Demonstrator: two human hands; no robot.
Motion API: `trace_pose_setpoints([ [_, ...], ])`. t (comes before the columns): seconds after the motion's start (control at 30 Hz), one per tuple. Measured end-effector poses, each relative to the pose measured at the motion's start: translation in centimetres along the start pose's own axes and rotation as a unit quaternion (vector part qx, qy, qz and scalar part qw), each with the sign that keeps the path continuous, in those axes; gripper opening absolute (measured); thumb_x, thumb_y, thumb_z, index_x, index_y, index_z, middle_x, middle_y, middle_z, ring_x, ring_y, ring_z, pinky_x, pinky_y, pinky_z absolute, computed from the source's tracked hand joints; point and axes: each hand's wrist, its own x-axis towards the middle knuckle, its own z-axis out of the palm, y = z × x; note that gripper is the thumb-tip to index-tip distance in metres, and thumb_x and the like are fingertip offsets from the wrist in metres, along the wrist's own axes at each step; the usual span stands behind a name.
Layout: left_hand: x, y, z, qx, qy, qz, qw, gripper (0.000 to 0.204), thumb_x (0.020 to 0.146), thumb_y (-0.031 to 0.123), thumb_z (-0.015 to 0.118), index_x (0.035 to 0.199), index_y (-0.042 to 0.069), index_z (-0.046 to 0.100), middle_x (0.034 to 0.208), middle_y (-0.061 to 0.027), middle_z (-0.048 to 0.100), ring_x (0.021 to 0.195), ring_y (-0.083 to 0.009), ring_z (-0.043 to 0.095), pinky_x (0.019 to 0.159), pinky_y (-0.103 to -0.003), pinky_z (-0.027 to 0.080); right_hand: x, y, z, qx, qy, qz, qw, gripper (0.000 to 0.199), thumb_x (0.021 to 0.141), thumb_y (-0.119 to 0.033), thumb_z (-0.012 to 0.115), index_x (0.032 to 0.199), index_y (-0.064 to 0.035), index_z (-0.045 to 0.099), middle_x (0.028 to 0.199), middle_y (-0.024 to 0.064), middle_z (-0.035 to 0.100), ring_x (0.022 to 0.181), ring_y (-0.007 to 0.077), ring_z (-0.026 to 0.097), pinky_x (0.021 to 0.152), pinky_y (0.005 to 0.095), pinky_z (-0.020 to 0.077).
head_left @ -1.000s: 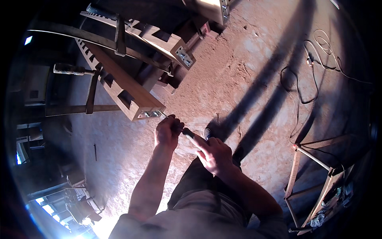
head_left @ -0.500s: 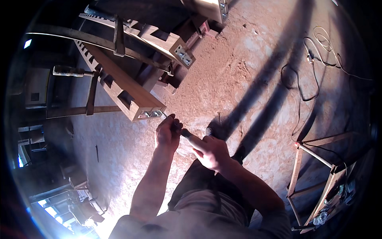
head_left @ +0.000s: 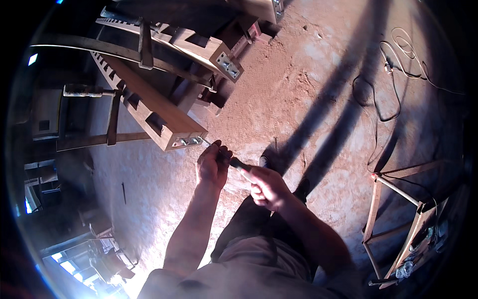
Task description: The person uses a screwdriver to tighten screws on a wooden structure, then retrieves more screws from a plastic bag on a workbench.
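Observation:
My left hand is closed around the thin shaft of a screwdriver, just below the end of a wooden beam. My right hand grips the tool's dark handle, close behind the left. The shaft's tip reaches the metal plate with screws on the beam's end; whether it sits in a screw is too small to tell. Square holes are cut along the beam. Beside it lies a second wooden beam with a similar end plate.
Long metal bar clamps cross the beams on the left. Cables lie coiled on the dusty floor at right. A wooden frame stand with items on it stands at lower right. Strong light glares at lower left.
My right hand has turned about the screwdriver's handle and shifted slightly right and down; its fingers now show curled. My left hand has barely moved, and the beam stays in place.

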Motion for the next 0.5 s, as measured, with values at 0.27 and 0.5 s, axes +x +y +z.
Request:
trace_pose_setpoints([
  [0.27,0.8,-0.1,0.3,-0.008,0.026,0.0,1.0,0.018,0.096,0.013,0.047,0.105,-0.001,0.052,0.076,-0.01,0.057,0.064,-0.0232,0.056,0.058,-0.034,0.047,-0.2,0.4,0.8,-0.312,0.123,-0.308,0.89,0.038,0.091,-0.03,0.058,0.123,-0.0115,0.055,0.06,0.0032,0.05,0.048,0.0139,0.048,0.042,0.0315,0.0395],
  [0.5,0.3,0.0,-0.3,0.011,0.001,0.013,1.0,0.017,0.096,0.013,0.046,0.104,-0.001,0.052,0.074,-0.0097,0.057,0.064,-0.0237,0.055,0.058,-0.034,0.046,0.7,2.4,0.3,0.278,-0.12,-0.002,0.953,0.044,0.095,-0.052,0.038,0.104,-0.0132,0.057,0.055,-0.0037,0.04,0.039,0.0093,0.033,0.035,0.0246,0.0282],
])
